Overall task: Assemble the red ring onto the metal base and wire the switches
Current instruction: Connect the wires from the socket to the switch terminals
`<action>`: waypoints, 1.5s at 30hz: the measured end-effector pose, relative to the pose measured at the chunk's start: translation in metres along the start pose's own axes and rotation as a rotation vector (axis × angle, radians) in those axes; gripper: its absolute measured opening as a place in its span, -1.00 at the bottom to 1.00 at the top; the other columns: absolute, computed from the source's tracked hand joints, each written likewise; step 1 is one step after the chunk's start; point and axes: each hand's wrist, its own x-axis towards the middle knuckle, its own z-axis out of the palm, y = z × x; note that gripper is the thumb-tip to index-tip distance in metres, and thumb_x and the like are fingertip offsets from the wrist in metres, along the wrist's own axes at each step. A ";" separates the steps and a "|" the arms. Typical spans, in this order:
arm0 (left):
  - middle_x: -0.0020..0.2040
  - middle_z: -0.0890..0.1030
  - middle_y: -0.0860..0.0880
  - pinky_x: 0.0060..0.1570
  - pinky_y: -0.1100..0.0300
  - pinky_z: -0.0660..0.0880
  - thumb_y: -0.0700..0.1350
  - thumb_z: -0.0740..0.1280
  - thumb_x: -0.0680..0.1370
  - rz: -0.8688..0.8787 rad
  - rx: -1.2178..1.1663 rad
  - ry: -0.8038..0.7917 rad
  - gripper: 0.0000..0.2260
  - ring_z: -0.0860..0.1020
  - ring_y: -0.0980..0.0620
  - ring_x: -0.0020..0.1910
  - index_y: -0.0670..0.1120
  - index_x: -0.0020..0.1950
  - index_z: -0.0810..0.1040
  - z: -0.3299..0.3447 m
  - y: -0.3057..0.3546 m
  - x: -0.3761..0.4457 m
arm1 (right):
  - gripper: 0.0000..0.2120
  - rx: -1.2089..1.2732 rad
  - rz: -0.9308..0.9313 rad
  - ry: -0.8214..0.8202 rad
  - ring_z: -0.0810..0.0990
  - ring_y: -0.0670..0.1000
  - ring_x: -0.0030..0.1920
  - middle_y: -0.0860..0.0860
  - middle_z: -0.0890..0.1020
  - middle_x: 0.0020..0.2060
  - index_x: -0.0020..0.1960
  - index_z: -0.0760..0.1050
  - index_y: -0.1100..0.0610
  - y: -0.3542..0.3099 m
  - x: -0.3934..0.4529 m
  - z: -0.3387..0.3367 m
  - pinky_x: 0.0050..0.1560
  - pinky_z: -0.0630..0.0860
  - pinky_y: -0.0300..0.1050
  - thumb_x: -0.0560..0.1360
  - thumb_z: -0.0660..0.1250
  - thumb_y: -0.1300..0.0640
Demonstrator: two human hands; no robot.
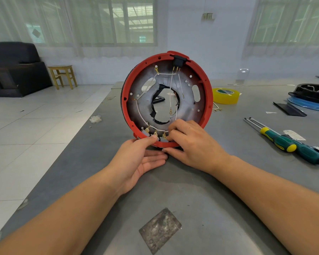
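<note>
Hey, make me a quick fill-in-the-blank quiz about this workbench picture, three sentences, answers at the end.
1. The red ring stands on its ____ on the grey table.
2. The black switch sits at the ____ of the ring.
3. The roll of tape right of the ring is ____ in colour.
The left hand and right hand both work at the ring's bottom.

Answers: edge; top; yellow

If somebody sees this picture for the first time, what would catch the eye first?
Probably the red ring, standing on edge mid-table around a metal base with white wires. Both hands work at its lower rim: the left hand steadies it, the right hand pinches by the connectors. Two screwdrivers lie at right.
</note>
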 end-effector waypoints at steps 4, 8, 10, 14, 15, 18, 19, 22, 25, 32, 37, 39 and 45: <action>-0.02 0.71 -0.39 -0.15 0.02 0.72 -0.08 0.39 0.66 -0.008 0.006 -0.015 -0.69 0.75 -0.28 -0.03 -0.27 0.29 0.57 0.001 0.000 0.000 | -0.76 0.004 0.000 -0.003 0.55 0.10 -0.12 0.14 0.58 0.01 -0.03 0.59 0.23 -0.001 -0.001 -0.001 -0.06 0.52 0.03 0.51 0.51 0.06; 0.03 0.72 -0.37 -0.14 0.00 0.71 -0.12 0.38 0.66 -0.020 -0.039 -0.027 -0.69 0.74 -0.29 0.01 -0.32 0.30 0.56 -0.003 0.002 0.003 | -0.76 0.028 -0.025 -0.021 0.54 0.10 -0.13 0.13 0.58 0.02 -0.02 0.58 0.22 -0.002 0.001 -0.002 -0.05 0.52 0.03 0.52 0.49 0.04; 0.05 0.72 -0.36 -0.11 -0.01 0.71 -0.14 0.38 0.67 -0.036 -0.037 -0.059 -0.70 0.74 -0.28 0.04 -0.33 0.30 0.57 -0.007 0.003 0.003 | -0.75 0.036 -0.028 -0.033 0.55 0.10 -0.12 0.12 0.58 0.03 -0.02 0.59 0.21 -0.002 0.000 -0.003 -0.04 0.52 0.04 0.53 0.48 0.02; 0.11 0.71 -0.35 -0.08 0.02 0.71 -0.18 0.39 0.65 -0.053 -0.068 -0.095 -0.69 0.73 -0.25 0.08 -0.34 0.32 0.55 -0.011 0.005 0.003 | -0.74 0.038 -0.002 -0.051 0.56 0.08 -0.14 0.08 0.59 0.03 0.00 0.62 0.19 -0.004 0.000 -0.007 -0.06 0.53 0.01 0.57 0.41 -0.03; 0.12 0.71 -0.34 -0.07 0.03 0.71 -0.19 0.39 0.65 -0.053 -0.070 -0.105 -0.69 0.73 -0.25 0.10 -0.34 0.33 0.56 -0.011 0.005 0.003 | -0.74 0.049 0.025 -0.037 0.57 0.07 -0.14 0.08 0.59 0.02 0.00 0.63 0.18 -0.005 0.001 -0.007 -0.08 0.54 -0.01 0.59 0.39 -0.03; 0.13 0.71 -0.32 -0.01 0.02 0.71 -0.23 0.40 0.64 -0.039 -0.051 -0.115 -0.69 0.73 -0.24 0.11 -0.31 0.35 0.55 -0.010 0.004 0.004 | -0.80 0.103 0.178 0.046 0.59 0.06 -0.11 0.06 0.58 0.01 0.05 0.63 0.17 -0.006 0.007 -0.010 -0.10 0.56 -0.04 0.60 0.35 0.04; 0.13 0.72 -0.31 -0.01 0.01 0.71 -0.25 0.40 0.63 -0.034 -0.046 -0.110 -0.70 0.73 -0.24 0.10 -0.29 0.35 0.55 -0.009 0.004 0.004 | -0.83 0.107 0.230 0.061 0.59 0.06 -0.10 0.06 0.58 0.01 0.06 0.64 0.16 -0.007 0.009 -0.011 -0.10 0.56 -0.04 0.59 0.36 0.08; 0.09 0.73 -0.29 -0.04 0.01 0.71 -0.29 0.40 0.62 -0.019 -0.039 -0.089 -0.72 0.74 -0.24 0.07 -0.28 0.33 0.55 -0.007 0.003 0.004 | -0.89 0.062 0.305 0.023 0.58 0.08 -0.11 0.05 0.57 -0.07 0.03 0.65 0.12 -0.009 0.014 -0.011 -0.11 0.53 -0.01 0.57 0.37 0.13; 0.07 0.74 -0.29 -0.08 0.03 0.71 -0.31 0.40 0.61 -0.008 -0.046 -0.076 -0.73 0.74 -0.25 0.04 -0.30 0.31 0.54 -0.005 0.002 0.004 | -0.87 0.028 0.349 -0.049 0.60 0.08 -0.10 -0.01 0.60 -0.10 0.02 0.67 0.05 -0.009 0.020 -0.012 -0.12 0.51 -0.02 0.58 0.35 0.08; 0.04 0.74 -0.28 -0.13 0.08 0.70 -0.32 0.40 0.62 0.012 -0.046 -0.067 -0.78 0.75 -0.24 0.02 -0.30 0.25 0.55 -0.005 0.001 0.002 | -0.84 0.088 0.396 -0.170 0.62 0.02 -0.04 -0.09 0.64 -0.06 0.03 0.66 -0.02 -0.011 0.024 -0.016 0.01 0.52 0.01 0.60 0.30 0.02; 0.03 0.74 -0.28 -0.14 0.08 0.70 -0.29 0.41 0.62 0.020 -0.009 -0.052 -0.77 0.75 -0.23 0.01 -0.29 0.26 0.55 -0.002 0.000 0.002 | -0.86 0.097 0.401 -0.187 0.61 0.04 -0.02 -0.09 0.63 -0.03 0.05 0.63 0.01 -0.012 0.024 -0.015 0.04 0.51 0.05 0.63 0.29 0.04; 0.02 0.75 -0.27 -0.16 0.09 0.70 -0.29 0.41 0.62 0.028 0.007 -0.042 -0.78 0.76 -0.22 0.00 -0.28 0.25 0.55 -0.001 -0.001 0.002 | -0.86 0.106 0.403 -0.178 0.61 0.04 -0.03 -0.07 0.63 -0.03 0.06 0.62 0.02 -0.012 0.022 -0.015 0.02 0.51 0.04 0.63 0.29 0.06; 0.00 0.75 -0.28 -0.18 0.11 0.70 -0.28 0.41 0.62 0.037 0.025 -0.026 -0.78 0.76 -0.22 -0.01 -0.28 0.26 0.54 0.001 -0.001 0.001 | -0.86 0.135 0.431 -0.149 0.60 0.03 -0.06 -0.07 0.63 -0.05 0.05 0.63 0.03 -0.014 0.023 -0.014 0.01 0.50 0.03 0.63 0.29 0.07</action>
